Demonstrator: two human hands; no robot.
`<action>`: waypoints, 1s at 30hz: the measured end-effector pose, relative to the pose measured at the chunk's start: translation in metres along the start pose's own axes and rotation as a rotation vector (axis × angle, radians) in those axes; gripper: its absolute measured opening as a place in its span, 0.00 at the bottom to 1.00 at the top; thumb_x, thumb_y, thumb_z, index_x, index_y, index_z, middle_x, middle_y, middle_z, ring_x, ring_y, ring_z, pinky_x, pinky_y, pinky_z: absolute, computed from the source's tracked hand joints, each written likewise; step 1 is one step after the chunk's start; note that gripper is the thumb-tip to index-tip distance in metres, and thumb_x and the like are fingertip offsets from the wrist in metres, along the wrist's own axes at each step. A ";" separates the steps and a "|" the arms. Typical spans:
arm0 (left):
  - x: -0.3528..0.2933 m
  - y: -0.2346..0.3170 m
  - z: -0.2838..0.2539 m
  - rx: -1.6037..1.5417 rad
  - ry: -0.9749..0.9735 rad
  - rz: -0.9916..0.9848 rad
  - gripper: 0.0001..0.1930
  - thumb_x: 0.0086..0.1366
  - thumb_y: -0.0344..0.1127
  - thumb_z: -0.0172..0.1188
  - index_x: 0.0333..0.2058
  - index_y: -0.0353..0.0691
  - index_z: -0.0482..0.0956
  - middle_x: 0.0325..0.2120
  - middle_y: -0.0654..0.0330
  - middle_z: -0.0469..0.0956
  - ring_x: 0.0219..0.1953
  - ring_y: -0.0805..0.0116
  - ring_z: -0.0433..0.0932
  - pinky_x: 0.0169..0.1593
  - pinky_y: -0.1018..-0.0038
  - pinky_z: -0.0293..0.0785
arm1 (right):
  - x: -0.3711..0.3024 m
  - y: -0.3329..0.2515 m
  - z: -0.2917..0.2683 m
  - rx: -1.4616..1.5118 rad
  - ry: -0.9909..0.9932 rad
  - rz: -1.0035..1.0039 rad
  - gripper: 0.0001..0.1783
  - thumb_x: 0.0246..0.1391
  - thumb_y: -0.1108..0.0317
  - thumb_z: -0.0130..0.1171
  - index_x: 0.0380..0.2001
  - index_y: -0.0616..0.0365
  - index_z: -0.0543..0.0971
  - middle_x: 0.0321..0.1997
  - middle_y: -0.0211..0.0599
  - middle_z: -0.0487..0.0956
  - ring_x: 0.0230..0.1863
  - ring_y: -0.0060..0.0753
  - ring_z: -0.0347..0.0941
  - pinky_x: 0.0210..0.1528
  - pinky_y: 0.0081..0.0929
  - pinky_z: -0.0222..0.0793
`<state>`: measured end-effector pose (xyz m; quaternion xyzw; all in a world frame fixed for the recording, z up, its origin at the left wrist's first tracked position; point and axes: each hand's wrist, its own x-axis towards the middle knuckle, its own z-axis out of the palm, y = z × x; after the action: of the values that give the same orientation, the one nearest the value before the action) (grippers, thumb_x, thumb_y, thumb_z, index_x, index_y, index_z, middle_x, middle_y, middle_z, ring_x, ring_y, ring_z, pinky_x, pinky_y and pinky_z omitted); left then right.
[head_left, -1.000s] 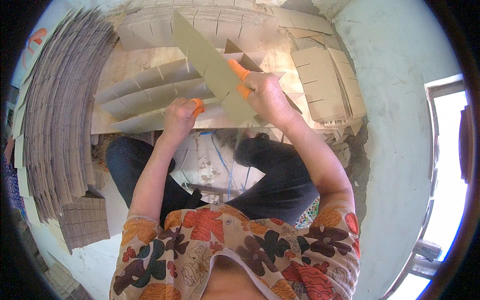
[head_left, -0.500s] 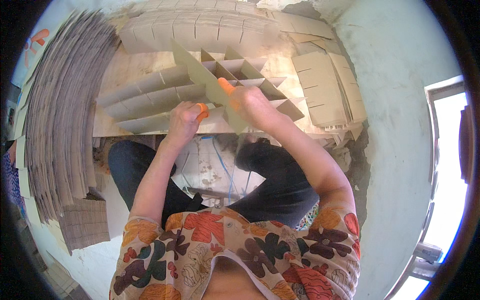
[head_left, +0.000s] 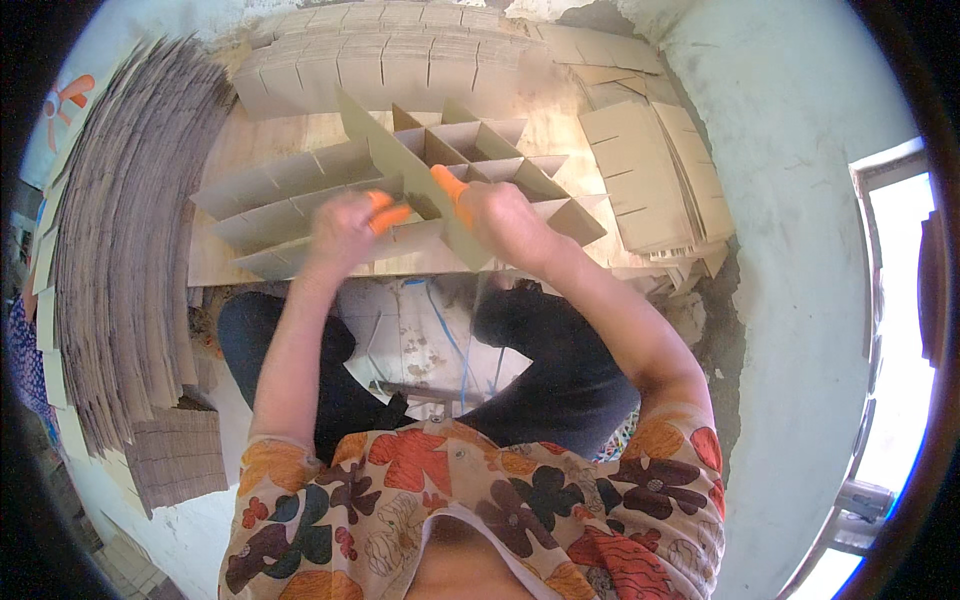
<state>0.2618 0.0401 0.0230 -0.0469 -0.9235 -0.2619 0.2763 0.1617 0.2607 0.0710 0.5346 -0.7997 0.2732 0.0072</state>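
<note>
A partly assembled cardboard divider grid (head_left: 490, 145) lies on the wooden board, its slotted strips crossing upright into cells. My right hand (head_left: 505, 220) grips a slanting cardboard strip (head_left: 385, 140) that crosses the others, an orange cover on its finger. Left of that strip, several long strips (head_left: 290, 180) run out side by side, standing on edge. Over the nearer ones is my left hand (head_left: 345, 232), orange covers on its thumb and finger. Motion blurs its fingers, so whether they touch or pinch a strip is unclear.
A tall stack of cardboard strips (head_left: 130, 240) rises along the left. Slotted strips (head_left: 380, 70) stand in rows at the back, and flat slotted sheets (head_left: 640, 180) lie at the right beside the wall. The wooden board (head_left: 225, 265) ends just before my folded legs.
My left hand has moved left and slightly away from the slanting strip. My right hand keeps its grip, shifted only slightly.
</note>
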 end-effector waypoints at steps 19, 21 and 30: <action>0.018 -0.050 -0.001 0.141 -0.183 -0.029 0.08 0.52 0.31 0.65 0.25 0.37 0.74 0.21 0.46 0.76 0.29 0.44 0.77 0.29 0.55 0.71 | 0.019 -0.002 0.002 -0.112 -0.120 -0.006 0.18 0.46 0.76 0.53 0.43 0.67 0.76 0.25 0.55 0.75 0.27 0.54 0.74 0.30 0.42 0.70; 0.018 -0.046 -0.003 0.154 -0.242 -0.109 0.08 0.52 0.32 0.66 0.26 0.38 0.75 0.22 0.47 0.77 0.29 0.44 0.77 0.30 0.56 0.72 | 0.034 0.002 -0.002 -0.140 -0.183 0.009 0.12 0.48 0.77 0.52 0.38 0.66 0.77 0.27 0.56 0.76 0.31 0.55 0.75 0.32 0.44 0.71; 0.003 0.019 0.010 0.073 -0.183 0.041 0.12 0.51 0.34 0.68 0.31 0.34 0.79 0.25 0.48 0.79 0.28 0.49 0.79 0.32 0.61 0.74 | 0.058 -0.003 -0.024 -0.237 -0.245 -0.099 0.07 0.50 0.76 0.52 0.33 0.66 0.75 0.29 0.53 0.79 0.35 0.54 0.78 0.35 0.45 0.75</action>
<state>0.2589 0.0612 0.0268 -0.0794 -0.9526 -0.2172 0.1976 0.1329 0.2214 0.1102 0.5982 -0.7937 0.1093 -0.0138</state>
